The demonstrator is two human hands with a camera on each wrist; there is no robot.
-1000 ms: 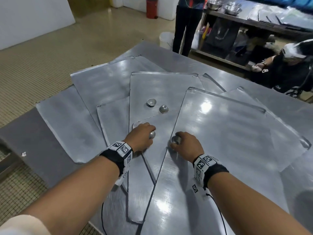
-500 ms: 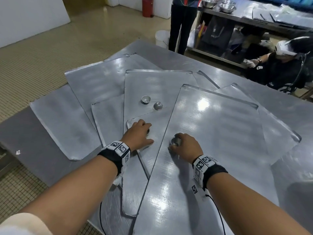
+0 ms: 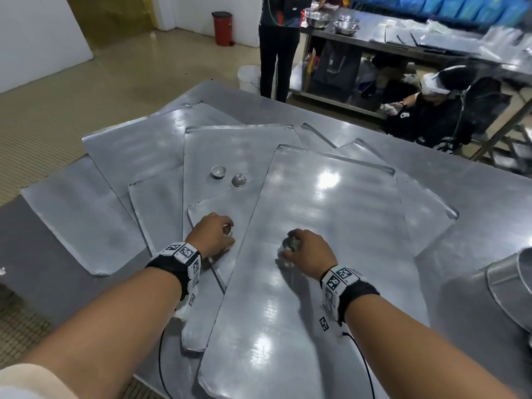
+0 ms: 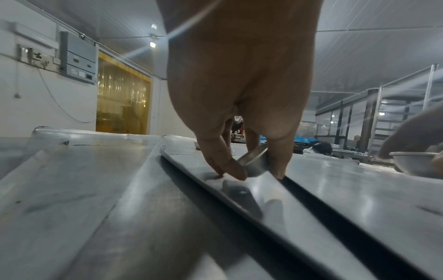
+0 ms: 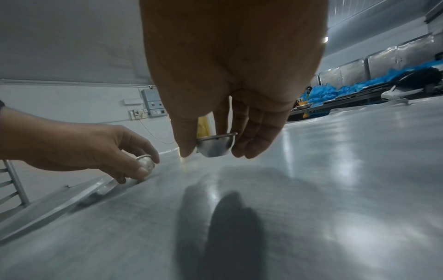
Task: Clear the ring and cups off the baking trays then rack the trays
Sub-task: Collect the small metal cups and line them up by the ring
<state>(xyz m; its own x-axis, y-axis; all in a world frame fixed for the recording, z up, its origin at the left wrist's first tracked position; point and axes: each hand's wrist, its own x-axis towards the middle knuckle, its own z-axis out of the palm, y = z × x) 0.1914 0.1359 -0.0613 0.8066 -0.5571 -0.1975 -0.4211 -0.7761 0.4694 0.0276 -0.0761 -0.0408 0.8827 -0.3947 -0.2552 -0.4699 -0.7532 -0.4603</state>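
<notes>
Several flat metal baking trays (image 3: pixel 339 214) lie fanned and overlapping on a steel table. My left hand (image 3: pixel 214 236) pinches a small metal cup (image 4: pixel 254 163), tilted, just above a narrow tray (image 4: pixel 239 189). My right hand (image 3: pixel 305 251) holds another small cup (image 5: pixel 214 146) by its rim, lifted slightly over the big top tray (image 5: pixel 335 189). Two more small cups stand farther back on a tray, one upright (image 3: pixel 218 171) and one upside down (image 3: pixel 238 179).
A large metal bowl (image 3: pixel 512 280) sits at the table's right edge. A person stands beyond the table by a steel bench with bowls (image 3: pixel 331 20); another person sits at the right (image 3: pixel 431 110). A red bin (image 3: pixel 223 28) stands by the far wall.
Both hands have closed round their cups and raised them slightly off the trays. The head view has tilted up and shows more of the room.
</notes>
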